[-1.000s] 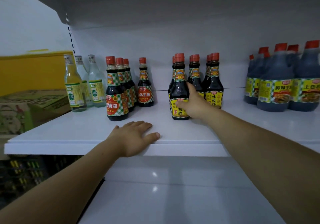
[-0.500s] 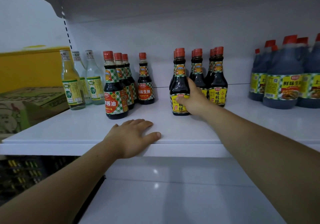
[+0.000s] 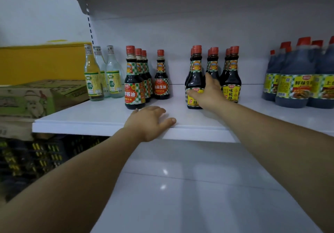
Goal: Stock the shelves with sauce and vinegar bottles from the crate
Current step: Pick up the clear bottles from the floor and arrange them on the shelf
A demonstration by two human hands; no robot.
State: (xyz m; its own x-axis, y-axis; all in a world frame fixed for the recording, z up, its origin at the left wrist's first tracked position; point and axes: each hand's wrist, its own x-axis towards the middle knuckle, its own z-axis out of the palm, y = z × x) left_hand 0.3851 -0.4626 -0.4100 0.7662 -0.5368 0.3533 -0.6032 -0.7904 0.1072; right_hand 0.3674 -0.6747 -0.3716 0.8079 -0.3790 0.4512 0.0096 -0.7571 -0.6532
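Shelf (image 3: 86,119) is white & has lots of bottles standing up on it. R hand (image 3: 207,95) holds the front yellow-label sauce bottle (image 3: 195,81) near the middle of the shelf: thumb lies across the label, fingers go round its right side. More bottles like it stand just behind & beside it. L hand (image 3: 150,122) lies flat on the front edge of the shelf, fingers loose & a bit apart, holding nothing. To the left stand red-label sauce bottles (image 3: 134,88), then clear vinegar bottles (image 3: 93,81) w/ green labels. Big dark jugs (image 3: 292,90) stand far right. Cardboard box (image 3: 36,97) sits left of the shelf. Dark crate (image 3: 36,157) is low on the left, blurry.
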